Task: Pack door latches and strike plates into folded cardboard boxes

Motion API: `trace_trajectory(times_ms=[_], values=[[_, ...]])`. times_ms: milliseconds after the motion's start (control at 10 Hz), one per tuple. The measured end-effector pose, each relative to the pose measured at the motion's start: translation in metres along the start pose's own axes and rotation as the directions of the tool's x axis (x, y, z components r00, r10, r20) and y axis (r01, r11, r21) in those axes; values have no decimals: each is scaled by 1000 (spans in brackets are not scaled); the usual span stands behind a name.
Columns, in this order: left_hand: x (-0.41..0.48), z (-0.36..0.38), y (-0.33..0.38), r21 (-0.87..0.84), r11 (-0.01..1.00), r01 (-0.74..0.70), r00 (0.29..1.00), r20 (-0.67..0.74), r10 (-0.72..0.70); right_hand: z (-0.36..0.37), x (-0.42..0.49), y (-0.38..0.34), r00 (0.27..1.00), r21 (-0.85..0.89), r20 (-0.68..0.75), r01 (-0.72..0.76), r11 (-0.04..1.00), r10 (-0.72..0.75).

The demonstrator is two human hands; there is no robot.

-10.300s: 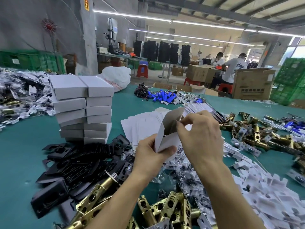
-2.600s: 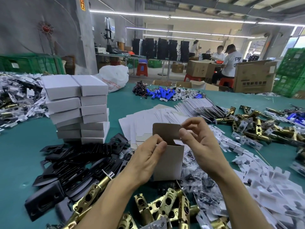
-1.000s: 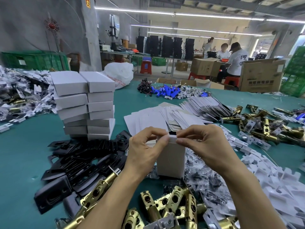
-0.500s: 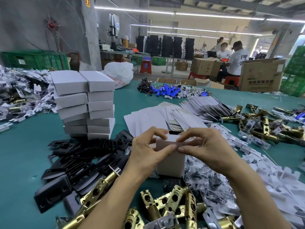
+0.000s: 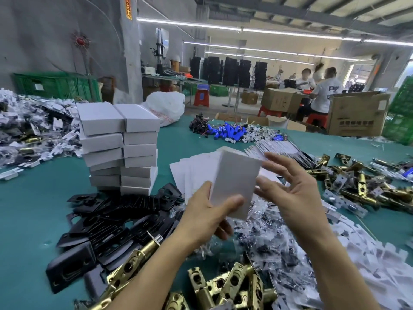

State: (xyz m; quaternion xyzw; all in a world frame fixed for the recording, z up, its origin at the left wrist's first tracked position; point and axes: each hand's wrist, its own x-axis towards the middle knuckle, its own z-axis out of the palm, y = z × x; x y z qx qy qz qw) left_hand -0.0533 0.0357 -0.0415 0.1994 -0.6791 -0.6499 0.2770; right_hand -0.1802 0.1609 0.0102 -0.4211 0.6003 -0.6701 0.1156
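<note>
Box (image 5: 235, 180) aloft in left hand (image 5: 204, 217)

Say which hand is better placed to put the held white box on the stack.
Left, probably. The left hand grips the white cardboard box, and the stack of white boxes stands on its side; the right hand is open.

Strike plates (image 5: 116, 220) before box stack (image 5: 121, 148), latches (image 5: 223, 285) nearest.
</note>
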Motion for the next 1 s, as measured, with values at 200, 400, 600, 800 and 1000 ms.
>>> trace_trajectory(times_ms=[200,400,600,800,1000], values=[[42,-24,73,-322,947,-19,907,-403,-119,8,-2,-4,987,-67,159,-25,997,36],[71,-65,136,-401,909,-114,844,-521,-125,8,-3,-1,976,-107,200,-61,992,82],[80,-95,121,-425,894,-139,671,-705,-231,7,-4,0,964,-125,248,-70,990,99],[85,-94,116,-526,786,-325,598,-758,-260,7,-2,2,967,-130,234,-74,989,104],[77,-74,112,-538,702,-468,535,-804,-260,7,-1,-2,973,-126,201,-92,988,116]])
